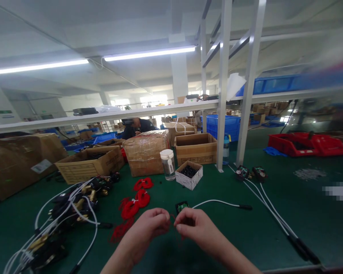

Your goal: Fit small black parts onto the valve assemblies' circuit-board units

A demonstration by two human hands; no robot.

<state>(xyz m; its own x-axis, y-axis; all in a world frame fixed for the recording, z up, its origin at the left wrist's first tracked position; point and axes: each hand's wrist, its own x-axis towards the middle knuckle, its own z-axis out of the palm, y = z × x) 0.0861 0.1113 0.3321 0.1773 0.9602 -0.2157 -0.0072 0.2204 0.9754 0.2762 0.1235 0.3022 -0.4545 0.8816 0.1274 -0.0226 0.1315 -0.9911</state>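
Note:
My left hand (151, 225) and my right hand (194, 227) are close together above the green tabletop, fingers pinched. A thin red wire (173, 217) runs between their fingertips, and a bit hangs below my right hand. Just beyond my hands lies a small green circuit board (182, 206) in a black housing. From it a white cable (217, 201) curves right to a black end. Coiled red wire bundles (131, 208) lie left of my left hand, with loose red wires (121, 230) nearer to me. The exact grip is partly hidden by my fingers.
A patterned box of small black parts (189, 176) stands beside a lidded clear cup (168, 165). Cabled assemblies (74, 205) pile up at left; two more boards (242, 173) lie right. Cardboard boxes (145, 156), a metal post (223, 95) and red bins (291, 144) stand behind. A person (139, 126) sits beyond.

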